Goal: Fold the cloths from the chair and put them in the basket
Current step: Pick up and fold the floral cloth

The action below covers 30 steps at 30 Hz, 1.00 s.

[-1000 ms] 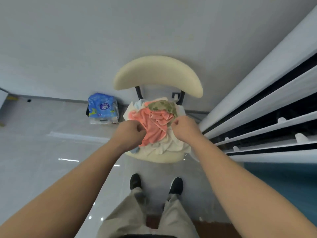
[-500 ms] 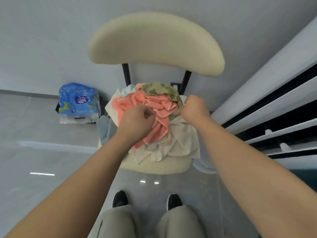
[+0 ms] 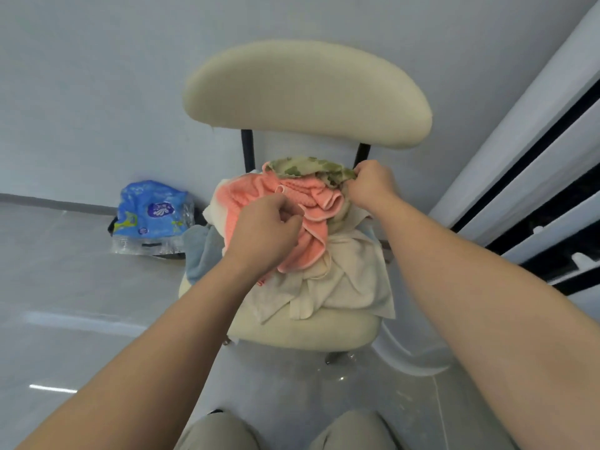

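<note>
- All the cloths lay heaped on the seat of the chair (image 3: 308,329), from its back edge to nearly its front edge. No basket could be plainly made out.
- The right hand (image 3: 370,183) was at the back right corner of the seat. Its fingers were curled around the right end of the green-patterned cloth (image 3: 308,165), which lay on top along the back edge.
- The left hand (image 3: 263,228) was over the middle of the seat, with its fingers curled in and pinching a fold of the pink cloth (image 3: 311,203).
- Handling, as I judge it: the cloths looked soft, light and limp, like small towels. They would not break or slip, but they would sag and drag their neighbours along, because they were tangled together.
- The pink cloth seemed to have a thick, ribbed texture, so it should give the fingers good friction.
- The best place to take hold seemed to be a hem or a corner, one in each hand, so that the cloth would hang open when lifted. A pinch in the middle would only raise a bunch.
- Count of cloths: one green-patterned, one pink and one blue-grey cloth (image 3: 198,251), which hung over the left edge of the seat.
- The cream cloths (image 3: 350,277) lay at the front and right side of the seat. There seemed to be at least two, but the folds hid where one ended.
- Other counts: one chair, two hands at work, and one blue pack of bottles (image 3: 152,216) on the floor to the left of the chair.
</note>
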### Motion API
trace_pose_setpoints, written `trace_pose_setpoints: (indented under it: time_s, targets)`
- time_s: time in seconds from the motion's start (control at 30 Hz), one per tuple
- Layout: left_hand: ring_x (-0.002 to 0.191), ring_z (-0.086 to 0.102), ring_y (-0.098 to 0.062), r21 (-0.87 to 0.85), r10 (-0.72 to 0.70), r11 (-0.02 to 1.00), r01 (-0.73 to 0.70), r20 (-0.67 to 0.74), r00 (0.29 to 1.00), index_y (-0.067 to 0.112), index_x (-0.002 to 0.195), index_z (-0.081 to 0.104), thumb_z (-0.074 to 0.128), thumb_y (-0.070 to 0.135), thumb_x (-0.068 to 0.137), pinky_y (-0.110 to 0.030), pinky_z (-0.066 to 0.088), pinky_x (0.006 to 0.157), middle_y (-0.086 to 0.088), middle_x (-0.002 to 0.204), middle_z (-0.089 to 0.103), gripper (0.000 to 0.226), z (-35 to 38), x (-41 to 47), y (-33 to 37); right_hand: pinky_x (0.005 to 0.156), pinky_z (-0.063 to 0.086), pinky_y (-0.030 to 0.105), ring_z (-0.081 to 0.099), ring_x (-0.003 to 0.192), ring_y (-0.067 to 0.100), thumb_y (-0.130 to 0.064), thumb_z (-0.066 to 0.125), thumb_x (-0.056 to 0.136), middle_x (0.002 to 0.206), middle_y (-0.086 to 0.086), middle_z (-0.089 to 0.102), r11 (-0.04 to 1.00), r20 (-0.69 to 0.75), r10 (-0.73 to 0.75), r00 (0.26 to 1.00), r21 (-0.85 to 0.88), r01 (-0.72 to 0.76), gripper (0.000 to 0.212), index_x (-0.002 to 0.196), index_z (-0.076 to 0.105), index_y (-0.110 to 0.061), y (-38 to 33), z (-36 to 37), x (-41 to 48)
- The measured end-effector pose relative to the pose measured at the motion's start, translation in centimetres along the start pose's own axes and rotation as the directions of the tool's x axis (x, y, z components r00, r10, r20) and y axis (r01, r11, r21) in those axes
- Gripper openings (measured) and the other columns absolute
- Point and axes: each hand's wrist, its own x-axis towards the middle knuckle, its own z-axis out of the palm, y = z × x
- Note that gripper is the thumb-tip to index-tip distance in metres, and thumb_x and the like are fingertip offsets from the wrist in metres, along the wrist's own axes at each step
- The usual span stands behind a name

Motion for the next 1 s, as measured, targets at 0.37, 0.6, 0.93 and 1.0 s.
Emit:
trace_pose_setpoints:
  time_s: [0.37,0.6,0.93,1.0]
  targets:
    - [0.078,0.073,-0.014,0.106,0.030,0.994,-0.035,0.048,0.998,0.022,0.093,0.069,0.062,0.018,0.087,-0.040,0.061,0.079,0.009,0.094,0.074,0.010,-2.3,-2.4,3.4,0.070,0.043,0.028,0.062,0.085,0.027,-0.020,0.057,0.090,0.097,0.005,0.071,0.969,-0.166,-0.197,0.966,0.120,0.218,0.015,0.097,0.070,-0.021,-6.1,-9.8,-6.0]
    - [0.090,0.064,-0.005,0.007,0.084,0.996,-0.083,-0.045,0.995,0.022,0.131,0.047,0.081,0.034,0.080,-0.011,0.039,0.063,0.013,0.111,0.058,0.062,-4.7,-4.7,8.4,0.063,0.044,0.030,0.059,0.075,0.013,-0.032,0.057,0.092,0.079,-0.008,0.062,0.887,-0.274,-0.348,0.897,0.215,0.409,0.011,0.089,0.063,-0.023,-9.1,-15.8,-12.0]
    - [0.068,0.069,-0.005,0.005,0.322,0.941,-0.338,-0.313,0.894,0.032,0.107,0.067,0.062,0.016,0.094,-0.028,0.055,0.069,0.013,0.081,0.071,0.021,-9.3,-9.7,12.9,0.083,0.059,0.044,0.072,0.084,0.020,-0.038,0.063,0.094,0.089,0.000,0.074,0.717,-0.294,-0.355,0.888,0.524,0.460,0.011,0.098,0.062,-0.028,-8.9,-19.4,-17.8]
    - [0.068,0.069,-0.005,0.002,0.338,0.935,-0.355,-0.310,0.889,0.027,0.091,0.069,0.061,0.014,0.095,-0.027,0.054,0.071,0.008,0.075,0.072,0.015,-10.4,-10.5,13.4,0.081,0.059,0.044,0.071,0.082,0.022,-0.037,0.061,0.095,0.088,0.001,0.074,0.725,-0.285,-0.353,0.891,0.519,0.453,0.013,0.101,0.064,-0.026,-8.5,-19.0,-18.7]
